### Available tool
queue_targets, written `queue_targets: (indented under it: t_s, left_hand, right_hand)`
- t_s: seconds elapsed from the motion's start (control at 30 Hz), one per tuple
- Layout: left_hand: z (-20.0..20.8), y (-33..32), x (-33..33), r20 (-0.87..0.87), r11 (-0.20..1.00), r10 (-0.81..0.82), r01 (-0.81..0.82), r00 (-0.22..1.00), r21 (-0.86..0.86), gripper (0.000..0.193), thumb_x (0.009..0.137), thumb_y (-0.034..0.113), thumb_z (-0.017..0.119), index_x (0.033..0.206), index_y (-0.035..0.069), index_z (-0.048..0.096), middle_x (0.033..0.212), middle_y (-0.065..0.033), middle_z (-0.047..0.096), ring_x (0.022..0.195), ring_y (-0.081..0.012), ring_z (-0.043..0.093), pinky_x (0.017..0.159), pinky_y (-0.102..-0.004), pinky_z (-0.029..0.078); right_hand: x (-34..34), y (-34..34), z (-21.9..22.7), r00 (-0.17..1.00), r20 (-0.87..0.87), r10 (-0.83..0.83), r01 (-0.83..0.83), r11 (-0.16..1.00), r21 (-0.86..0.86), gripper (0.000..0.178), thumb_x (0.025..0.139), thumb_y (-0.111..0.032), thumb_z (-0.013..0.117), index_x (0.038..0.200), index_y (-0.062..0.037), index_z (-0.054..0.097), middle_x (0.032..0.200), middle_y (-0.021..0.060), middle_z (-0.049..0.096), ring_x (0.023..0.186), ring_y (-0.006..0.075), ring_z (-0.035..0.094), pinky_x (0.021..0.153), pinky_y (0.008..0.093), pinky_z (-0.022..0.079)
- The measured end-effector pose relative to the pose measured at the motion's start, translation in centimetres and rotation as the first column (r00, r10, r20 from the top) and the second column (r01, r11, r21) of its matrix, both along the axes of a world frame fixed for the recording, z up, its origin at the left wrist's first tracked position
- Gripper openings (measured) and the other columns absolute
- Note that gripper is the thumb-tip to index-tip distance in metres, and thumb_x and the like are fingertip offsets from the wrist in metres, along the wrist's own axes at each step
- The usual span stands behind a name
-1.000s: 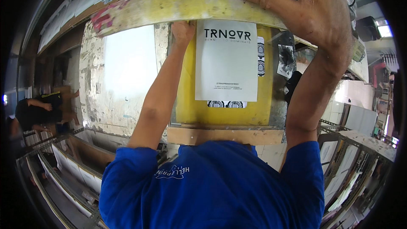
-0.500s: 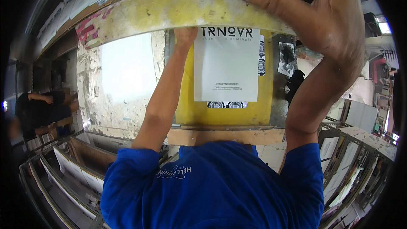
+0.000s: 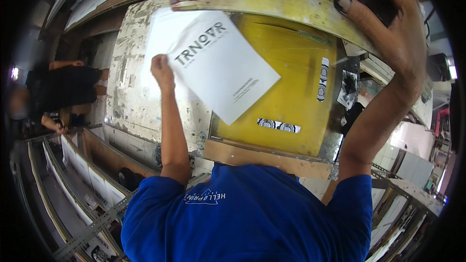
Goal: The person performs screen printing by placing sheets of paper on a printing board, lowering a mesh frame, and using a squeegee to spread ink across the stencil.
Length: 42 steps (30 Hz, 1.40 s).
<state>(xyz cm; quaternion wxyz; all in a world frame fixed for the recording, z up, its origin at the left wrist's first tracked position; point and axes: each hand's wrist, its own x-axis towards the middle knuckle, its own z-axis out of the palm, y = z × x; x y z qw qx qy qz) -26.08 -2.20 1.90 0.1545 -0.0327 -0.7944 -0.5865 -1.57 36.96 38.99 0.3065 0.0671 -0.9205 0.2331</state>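
My left hand (image 3: 163, 72) is closed on the edge of a white printed sheet (image 3: 228, 75), perhaps a flat bag. The sheet is turned at a slant, partly over the yellow printing board (image 3: 272, 99) and partly over a white pile (image 3: 158, 31) to its left. My right hand (image 3: 400, 39) grips the raised, yellow-stained wooden screen-printing frame (image 3: 272, 5). Its thumb lies on the frame's near side; the other fingers are partly hidden behind. Two black-and-white patterned strips, a side strip (image 3: 323, 80) and a near strip (image 3: 278, 125), lie on the board.
A paint-spotted worktable (image 3: 128, 87) extends to the left. Racks of white sheets stand around, including a slatted rack (image 3: 92, 184) at lower left. Another person (image 3: 65, 85) in dark clothes is at the far left. A black-smeared card (image 3: 348, 89) lies right of the board.
My left hand has drawn the printed sheet leftward off the board's middle and turned it, uncovering the patterned strips. My right hand still holds the frame up.
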Motion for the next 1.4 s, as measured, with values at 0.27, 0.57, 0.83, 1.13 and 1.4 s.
queue_targets:
  t_s: [0.27,0.57,0.83,1.13,1.4]
  left_hand:
    - [-2.0,-21.1,-2.4,0.028,0.926,0.367,-0.368,0.930,0.080,0.009,0.100,0.008,0.062,0.101,-0.001,0.062,0.096,-0.0080,0.065,0.084,-0.0167,0.059,0.079,-0.0308,0.049]
    - [0.5,-23.7,-1.4,-0.442,0.474,0.607,-0.747,0.660,-0.465,0.053,0.093,0.027,0.076,0.133,-0.005,0.062,0.124,-0.0239,0.069,0.120,-0.0430,0.064,0.106,-0.0448,0.048]
    - [-1.3,-0.2,11.8,-0.096,0.649,-0.359,0.174,0.928,-0.741,0.026,0.087,0.023,0.081,0.110,0.011,0.079,0.122,-0.0081,0.075,0.129,-0.0317,0.062,0.115,-0.0471,0.037]
    - [-1.9,2.4,10.5,0.127,0.864,-0.175,0.214,0.976,-0.456,0.015,0.084,0.017,0.081,0.096,0.008,0.081,0.111,-0.0077,0.079,0.131,-0.0305,0.062,0.111,-0.0459,0.036]
    - [0.1,2.6,9.1,0.032,0.927,-0.156,0.158,0.987,-0.339,0.006,0.082,0.013,0.079,0.087,0.011,0.081,0.098,-0.0016,0.079,0.113,-0.0277,0.068,0.099,-0.0423,0.042]
  right_hand:
    - [0.4,1.5,-0.4,0.991,0.131,-0.015,0.013,1.000,0.009,0.056,0.081,-0.027,0.080,0.128,0.0017,0.068,0.108,0.0195,0.075,0.097,0.0237,0.072,0.092,0.0357,0.054]
    - [0.9,2.3,-0.7,0.975,0.221,-0.034,0.040,0.999,-0.024,0.055,0.087,-0.020,0.074,0.137,0.0009,0.064,0.123,0.0200,0.071,0.116,0.0262,0.067,0.108,0.0383,0.046]
    - [0.8,3.2,-1.2,0.970,0.241,-0.007,0.033,0.994,-0.104,0.059,0.087,-0.022,0.076,0.139,0.0028,0.062,0.127,0.0205,0.069,0.119,0.0271,0.065,0.109,0.0387,0.045]
    - [0.8,2.7,-0.7,0.975,0.214,-0.053,0.059,0.998,-0.025,0.058,0.086,-0.027,0.079,0.135,0.0008,0.066,0.122,0.0206,0.072,0.115,0.0285,0.067,0.106,0.0406,0.048]
    - [0.7,2.1,-0.5,0.973,0.214,-0.082,0.080,0.997,0.018,0.061,0.083,-0.034,0.080,0.133,-0.0016,0.068,0.120,0.0209,0.073,0.110,0.0295,0.070,0.105,0.0425,0.050]
